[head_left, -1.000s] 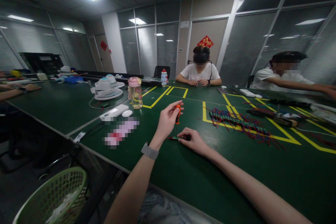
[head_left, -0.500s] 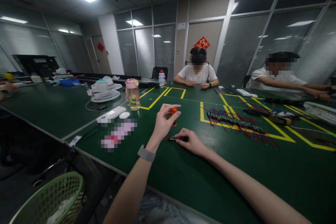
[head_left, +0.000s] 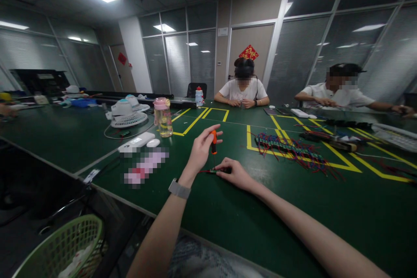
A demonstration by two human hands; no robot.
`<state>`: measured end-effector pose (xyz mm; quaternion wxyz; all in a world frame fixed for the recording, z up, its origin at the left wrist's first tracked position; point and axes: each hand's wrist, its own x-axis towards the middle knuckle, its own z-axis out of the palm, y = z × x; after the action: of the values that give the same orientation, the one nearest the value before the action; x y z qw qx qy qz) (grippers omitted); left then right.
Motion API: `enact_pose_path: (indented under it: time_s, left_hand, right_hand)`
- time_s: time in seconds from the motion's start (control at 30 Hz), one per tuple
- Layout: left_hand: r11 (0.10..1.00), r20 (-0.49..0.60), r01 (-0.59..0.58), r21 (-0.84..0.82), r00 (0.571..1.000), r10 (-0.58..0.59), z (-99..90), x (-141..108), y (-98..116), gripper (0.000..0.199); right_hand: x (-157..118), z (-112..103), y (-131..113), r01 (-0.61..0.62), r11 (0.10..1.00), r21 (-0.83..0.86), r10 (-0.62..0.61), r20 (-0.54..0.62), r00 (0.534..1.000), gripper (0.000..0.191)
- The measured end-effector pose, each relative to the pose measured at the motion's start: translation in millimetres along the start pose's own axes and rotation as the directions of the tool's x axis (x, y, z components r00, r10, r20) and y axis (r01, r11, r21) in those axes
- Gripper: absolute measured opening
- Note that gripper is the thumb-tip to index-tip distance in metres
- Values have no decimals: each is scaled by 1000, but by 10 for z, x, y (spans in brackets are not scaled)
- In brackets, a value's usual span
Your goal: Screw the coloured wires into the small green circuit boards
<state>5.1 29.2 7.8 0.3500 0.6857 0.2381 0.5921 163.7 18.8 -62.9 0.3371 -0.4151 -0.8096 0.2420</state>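
Observation:
My left hand (head_left: pixel 200 150), with a grey watch band on the wrist, has its thumb and fingers about the handle of an orange and black screwdriver (head_left: pixel 214 142). The screwdriver stands nearly upright, and its thin shaft points down at a small green circuit board (head_left: pixel 213 171) on the table. Red wire leads off the board's left end. My right hand (head_left: pixel 235 174) rests on the table, its thumb and index finger pinching the board's right part. The fingers cover that end, and the exact spot under the screwdriver's tip is too small to make out.
On the green table (head_left: pixel 260 217), a row of wired circuit boards (head_left: pixel 289 147) lies to the right. Leftward are a pink-lidded bottle (head_left: pixel 163 117), a white power strip (head_left: pixel 137 142) and a small fan (head_left: pixel 128 115). Two people sit opposite. A green basket (head_left: pixel 61 243) stands below the edge.
My left fingers have shifted on the screwdriver handle, from bent over its top to stretched out past it. My right hand keeps its pinch. The people across have moved their hands.

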Motion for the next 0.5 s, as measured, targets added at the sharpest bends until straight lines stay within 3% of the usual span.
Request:
enact_pose_path:
  time_s: [0.07,0.2,0.37,0.5]
  left_hand:
    - [1000,-24,14,-1,1000,-14,-3,-1,-2,35]
    - [984,-87,-30,174,995,45,-26,-3,8,27]
    - [999,17,34,-26,999,-33,-19,-5,8,37]
    - [990,-83,-2,139,996,13,-23,-7,14,30]
  right_hand:
    - [1,2,4,-3,1000,1,3,-3,1000,18]
    - [-4,6,3,-2,1000,-6,2,-8,1000,18]
    - [-12,6,-19,-4,1000,-12,4,-14,1000,19]
    - [-11,6,-19,-5,1000,-16,5,-13,1000,19]
